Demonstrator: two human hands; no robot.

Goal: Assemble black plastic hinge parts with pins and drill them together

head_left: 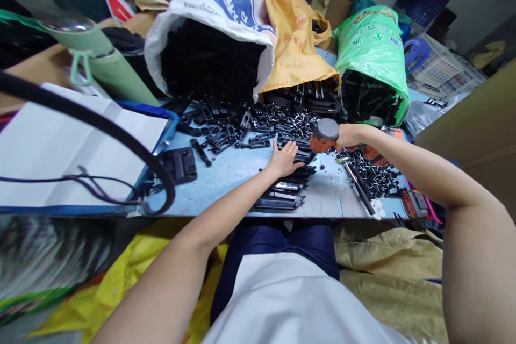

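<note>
My left hand [284,159] lies on a stack of long black plastic parts [282,188] on the light blue table [229,172], fingers curled over the top piece. My right hand [350,135] is closed round the handle of a mallet with a grey and orange head [324,135], held just above the table, right of my left hand. Several small black parts [250,123] are scattered behind both hands. A black rod [358,187] lies on the table under my right forearm.
Three sacks lie open toward me at the back: white and blue [217,16], yellow [298,37], green [373,48]. A blue-rimmed tray with white paper [72,145] sits at left, with a black cable [121,134] over it. A green jug [97,59] stands at back left.
</note>
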